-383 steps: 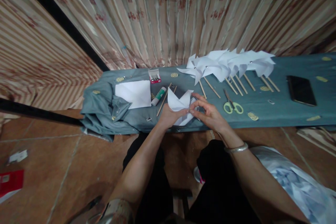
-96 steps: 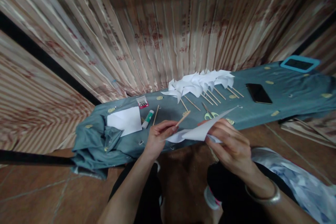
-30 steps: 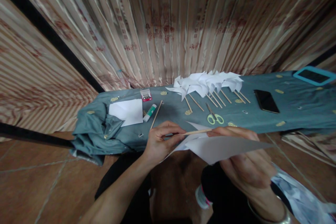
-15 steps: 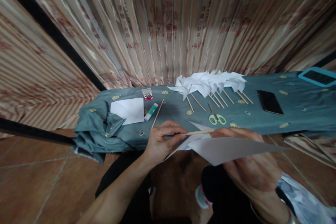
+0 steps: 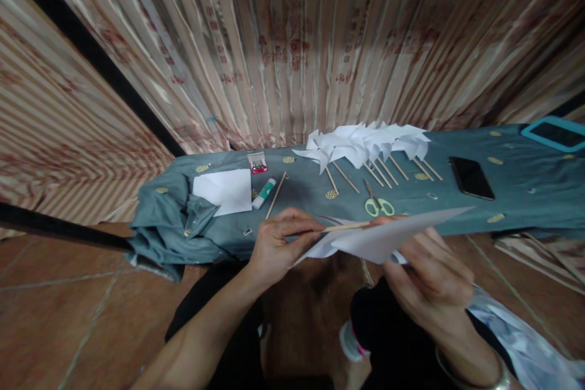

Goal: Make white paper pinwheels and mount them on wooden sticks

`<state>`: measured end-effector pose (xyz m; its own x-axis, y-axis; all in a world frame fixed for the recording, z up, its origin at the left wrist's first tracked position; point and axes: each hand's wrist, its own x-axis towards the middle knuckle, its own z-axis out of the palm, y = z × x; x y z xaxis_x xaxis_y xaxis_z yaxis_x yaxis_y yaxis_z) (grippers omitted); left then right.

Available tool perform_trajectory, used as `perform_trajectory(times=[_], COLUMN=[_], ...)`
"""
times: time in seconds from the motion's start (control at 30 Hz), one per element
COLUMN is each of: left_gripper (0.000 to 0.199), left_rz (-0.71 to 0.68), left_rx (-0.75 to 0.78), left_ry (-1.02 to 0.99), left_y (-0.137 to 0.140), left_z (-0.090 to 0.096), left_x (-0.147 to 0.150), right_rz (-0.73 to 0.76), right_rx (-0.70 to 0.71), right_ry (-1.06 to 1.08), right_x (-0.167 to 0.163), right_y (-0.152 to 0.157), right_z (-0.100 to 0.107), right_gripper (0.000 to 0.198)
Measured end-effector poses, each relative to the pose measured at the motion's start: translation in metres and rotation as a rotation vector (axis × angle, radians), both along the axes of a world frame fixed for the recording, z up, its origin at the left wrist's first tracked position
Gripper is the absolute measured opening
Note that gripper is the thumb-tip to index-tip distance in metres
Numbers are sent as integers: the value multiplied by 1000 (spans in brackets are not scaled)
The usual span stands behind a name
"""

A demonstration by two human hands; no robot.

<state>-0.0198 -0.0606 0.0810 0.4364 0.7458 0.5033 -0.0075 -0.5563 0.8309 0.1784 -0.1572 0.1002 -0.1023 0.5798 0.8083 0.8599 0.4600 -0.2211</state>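
Homelike room — patterned curtains [image 5: 292, 55]; tiled floor [image 5: 50, 317]

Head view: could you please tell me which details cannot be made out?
All in the head view:
Right hand: partly hidden by folded white paper.
Held stick: one end covered by left hand.
Blue-framed object: cut off by right edge.
Red box: contents too small to identify.

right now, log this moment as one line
left hand: pinching wooden stick | right hand: holding folded white paper | on cloth: scissors, glue stick, phone
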Motion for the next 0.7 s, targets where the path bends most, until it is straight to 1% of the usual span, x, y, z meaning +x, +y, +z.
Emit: perform_trajectory(times=[0.2, 0.33, 0.47, 0.57, 0.7], left_gripper=[7, 8, 8, 8, 6], left_rz=[4, 20, 25, 16, 9], left_rx=[56, 51, 51, 56, 67], left_ry=[-13, -2, 4, 0, -9], left_y=[-1, 0, 1, 0, -2], left_z=[5, 7, 7, 8, 8], left_x=[-1, -3, -4, -4, -3], right_rz=[18, -23, -15, -38, -34], right_rx=[53, 39, 27, 14, -3], right_ry=[-13, -15, 29, 20, 17], right_x=[-3, -6, -7, -7, -7], right_y=[-4, -7, -8, -9, -8], right_z=[4, 5, 5, 5, 5], right_gripper=[29, 31, 31, 31, 33])
